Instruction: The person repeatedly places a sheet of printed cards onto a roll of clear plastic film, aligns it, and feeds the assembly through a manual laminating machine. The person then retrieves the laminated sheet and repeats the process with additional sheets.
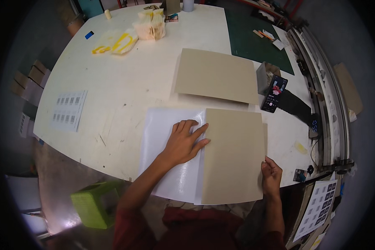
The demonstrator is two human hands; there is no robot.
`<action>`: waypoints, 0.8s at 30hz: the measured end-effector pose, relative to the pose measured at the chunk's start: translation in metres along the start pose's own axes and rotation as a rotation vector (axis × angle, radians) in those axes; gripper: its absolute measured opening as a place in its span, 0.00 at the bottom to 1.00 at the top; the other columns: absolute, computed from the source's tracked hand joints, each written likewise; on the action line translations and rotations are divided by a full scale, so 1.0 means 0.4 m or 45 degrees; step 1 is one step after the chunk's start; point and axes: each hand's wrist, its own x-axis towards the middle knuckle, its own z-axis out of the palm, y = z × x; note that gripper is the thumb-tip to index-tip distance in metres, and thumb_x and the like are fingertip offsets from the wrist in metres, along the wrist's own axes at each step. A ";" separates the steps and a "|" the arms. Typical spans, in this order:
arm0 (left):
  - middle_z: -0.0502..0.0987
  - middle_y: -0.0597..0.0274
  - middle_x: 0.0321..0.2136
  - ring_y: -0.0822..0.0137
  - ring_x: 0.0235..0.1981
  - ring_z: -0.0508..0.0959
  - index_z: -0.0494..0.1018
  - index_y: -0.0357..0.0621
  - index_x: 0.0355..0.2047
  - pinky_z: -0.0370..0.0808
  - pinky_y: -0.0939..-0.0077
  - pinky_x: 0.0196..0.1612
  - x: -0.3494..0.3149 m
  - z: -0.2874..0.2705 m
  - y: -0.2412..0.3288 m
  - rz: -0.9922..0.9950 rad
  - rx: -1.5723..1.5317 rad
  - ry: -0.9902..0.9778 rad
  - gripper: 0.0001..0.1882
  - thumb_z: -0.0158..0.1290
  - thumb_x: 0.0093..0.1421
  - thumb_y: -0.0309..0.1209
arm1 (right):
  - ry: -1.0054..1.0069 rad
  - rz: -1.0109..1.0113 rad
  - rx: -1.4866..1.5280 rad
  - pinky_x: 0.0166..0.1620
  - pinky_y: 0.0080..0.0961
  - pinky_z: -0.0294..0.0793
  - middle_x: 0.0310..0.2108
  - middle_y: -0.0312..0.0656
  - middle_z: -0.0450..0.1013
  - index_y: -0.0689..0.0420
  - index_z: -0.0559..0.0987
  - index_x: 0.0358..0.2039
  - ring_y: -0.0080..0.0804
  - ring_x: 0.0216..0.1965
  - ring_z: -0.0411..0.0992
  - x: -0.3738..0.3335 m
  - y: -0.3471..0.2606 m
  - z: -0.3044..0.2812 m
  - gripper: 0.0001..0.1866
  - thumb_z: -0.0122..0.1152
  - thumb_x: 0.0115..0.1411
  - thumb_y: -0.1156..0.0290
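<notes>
A beige cardboard sheet (234, 158) lies at the table's near edge, over the right part of a glossy white sheet (171, 183). My left hand (183, 141) rests on the white sheet with fingers spread, its index fingertip and thumb touching the cardboard's left edge. On the opposite side my right hand (271, 175) is closed on the cardboard's right edge, thumb on top and fingers partly hidden. A strip of another board (265, 137) shows past that edge. Just beyond lies a second, larger beige board (216, 77).
A phone (275, 93) leans by a metal box (266, 75) at the right. Printed sheets (71, 110) lie at the left. Stacked yellowish pads (150, 27) and a green cutting mat (254, 37) are at the back. A green stool (93, 206) stands below left.
</notes>
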 end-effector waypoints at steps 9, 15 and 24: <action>0.71 0.49 0.50 0.55 0.52 0.68 0.74 0.44 0.59 0.63 0.59 0.56 -0.003 0.019 -0.008 0.054 0.064 0.038 0.26 0.52 0.67 0.47 | 0.050 -0.049 -0.104 0.42 0.15 0.66 0.33 0.31 0.74 0.72 0.75 0.53 0.15 0.35 0.67 -0.019 0.030 0.002 0.21 0.62 0.68 0.67; 0.71 0.47 0.52 0.52 0.54 0.69 0.73 0.43 0.59 0.64 0.58 0.57 -0.010 0.020 -0.009 0.027 0.095 -0.001 0.27 0.53 0.67 0.47 | 0.059 -0.062 -0.193 0.44 0.18 0.68 0.34 0.32 0.75 0.72 0.76 0.52 0.17 0.36 0.68 -0.019 0.017 0.020 0.21 0.62 0.67 0.66; 0.70 0.42 0.51 0.48 0.53 0.70 0.73 0.39 0.58 0.65 0.55 0.58 0.006 0.002 -0.013 0.107 0.106 -0.073 0.39 0.61 0.57 0.57 | 0.088 -0.039 -0.309 0.42 0.16 0.68 0.33 0.33 0.76 0.73 0.75 0.54 0.16 0.35 0.69 -0.013 0.025 0.017 0.22 0.61 0.67 0.68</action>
